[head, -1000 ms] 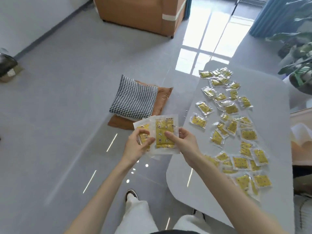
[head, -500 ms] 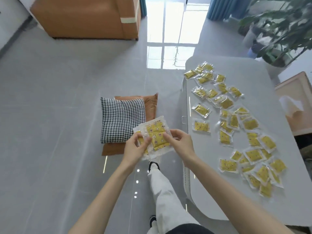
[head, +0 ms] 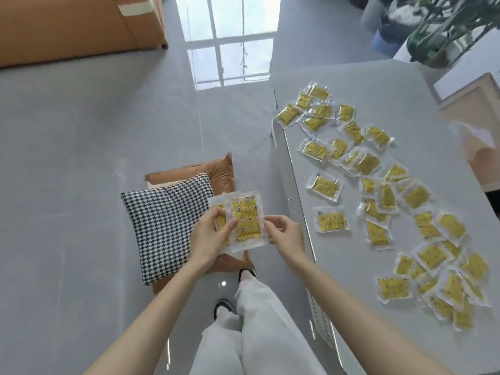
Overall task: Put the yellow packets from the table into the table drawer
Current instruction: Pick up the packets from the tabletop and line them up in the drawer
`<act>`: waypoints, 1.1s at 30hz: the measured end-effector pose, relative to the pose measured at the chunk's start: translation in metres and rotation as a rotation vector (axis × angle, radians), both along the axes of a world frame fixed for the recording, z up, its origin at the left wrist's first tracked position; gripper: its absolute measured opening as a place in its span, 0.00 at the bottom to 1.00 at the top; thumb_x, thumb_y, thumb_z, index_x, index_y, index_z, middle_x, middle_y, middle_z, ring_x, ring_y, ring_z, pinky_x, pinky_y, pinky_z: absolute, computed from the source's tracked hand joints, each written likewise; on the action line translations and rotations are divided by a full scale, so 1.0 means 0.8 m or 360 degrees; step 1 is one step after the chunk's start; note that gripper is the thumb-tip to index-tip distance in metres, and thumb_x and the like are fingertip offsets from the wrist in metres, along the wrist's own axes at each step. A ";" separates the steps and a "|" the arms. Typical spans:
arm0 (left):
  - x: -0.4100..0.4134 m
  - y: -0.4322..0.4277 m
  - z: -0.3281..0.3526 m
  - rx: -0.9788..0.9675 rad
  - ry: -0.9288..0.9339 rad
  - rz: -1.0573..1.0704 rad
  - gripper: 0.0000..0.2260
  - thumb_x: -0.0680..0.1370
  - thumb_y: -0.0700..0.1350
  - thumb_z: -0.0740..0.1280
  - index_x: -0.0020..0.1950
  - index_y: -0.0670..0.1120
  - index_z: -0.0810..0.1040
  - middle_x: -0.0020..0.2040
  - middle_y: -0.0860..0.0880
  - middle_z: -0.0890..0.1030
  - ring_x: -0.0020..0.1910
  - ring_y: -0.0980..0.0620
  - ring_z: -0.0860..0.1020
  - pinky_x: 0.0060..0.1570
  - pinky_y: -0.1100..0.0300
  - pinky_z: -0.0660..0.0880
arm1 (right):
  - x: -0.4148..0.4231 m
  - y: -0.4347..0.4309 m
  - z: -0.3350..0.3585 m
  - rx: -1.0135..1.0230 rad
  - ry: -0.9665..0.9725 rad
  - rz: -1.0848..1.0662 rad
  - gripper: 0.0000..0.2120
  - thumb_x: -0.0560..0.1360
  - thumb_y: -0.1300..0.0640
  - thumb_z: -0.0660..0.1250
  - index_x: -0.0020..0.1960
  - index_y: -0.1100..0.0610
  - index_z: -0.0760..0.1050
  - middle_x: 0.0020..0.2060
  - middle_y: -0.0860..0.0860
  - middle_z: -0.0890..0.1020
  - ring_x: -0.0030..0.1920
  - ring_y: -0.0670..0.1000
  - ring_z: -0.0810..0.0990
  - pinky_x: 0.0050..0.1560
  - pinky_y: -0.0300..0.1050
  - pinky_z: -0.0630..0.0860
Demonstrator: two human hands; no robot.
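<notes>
Head cam: left hand (head: pixel 213 236) is pinching a small stack of clear-wrapped yellow packets (head: pixel 244 220) out over the grey floor, thumb on the front. Right hand (head: pixel 284 234) sits loosely curled, fingertips just touching the stack's right edge. Loads more yellow packets (head: pixel 378 190) are scattered over the pale grey desk (head: pixel 351 280) on the right.

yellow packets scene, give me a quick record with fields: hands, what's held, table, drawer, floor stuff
left hand: grips held packets, thumb on front
right hand: fingers at the right edge of the held packets
held: at least two overlapping packets, over the floor, left of the table
table: many loose packets scattered
drawer: small handle on table edge; no open drawer visible
floor: checkered cushion atop brown cushion
</notes>
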State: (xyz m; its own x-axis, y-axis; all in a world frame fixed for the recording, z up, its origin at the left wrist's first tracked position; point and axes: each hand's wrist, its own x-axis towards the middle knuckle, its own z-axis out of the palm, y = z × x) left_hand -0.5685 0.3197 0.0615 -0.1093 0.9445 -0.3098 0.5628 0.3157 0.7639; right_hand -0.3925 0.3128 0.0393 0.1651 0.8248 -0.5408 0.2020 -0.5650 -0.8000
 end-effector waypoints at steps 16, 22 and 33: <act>0.011 0.172 -0.314 -0.0017 -0.0090 -0.0363 0.08 0.74 0.53 0.70 0.43 0.50 0.76 0.44 0.56 0.80 0.45 0.54 0.77 0.45 0.57 0.73 | 0.051 0.137 -0.374 -0.0541 -0.0718 0.0212 0.35 0.78 0.58 0.61 0.78 0.58 0.46 0.78 0.52 0.47 0.77 0.54 0.52 0.73 0.49 0.57; 0.017 0.192 -0.384 0.0006 -0.0106 -0.0397 0.07 0.74 0.51 0.70 0.43 0.49 0.75 0.41 0.58 0.78 0.42 0.57 0.76 0.45 0.57 0.72 | 0.054 0.140 -0.436 -0.0605 -0.0860 0.0177 0.39 0.76 0.59 0.63 0.78 0.62 0.43 0.77 0.55 0.51 0.74 0.57 0.61 0.65 0.49 0.66; -0.006 0.164 -0.358 -0.0015 0.0075 -0.0280 0.08 0.75 0.51 0.69 0.44 0.48 0.75 0.44 0.52 0.80 0.46 0.50 0.78 0.47 0.53 0.75 | -0.020 0.123 -0.416 -0.0725 -0.0499 0.0564 0.40 0.74 0.60 0.59 0.79 0.57 0.38 0.78 0.51 0.44 0.72 0.58 0.65 0.60 0.50 0.71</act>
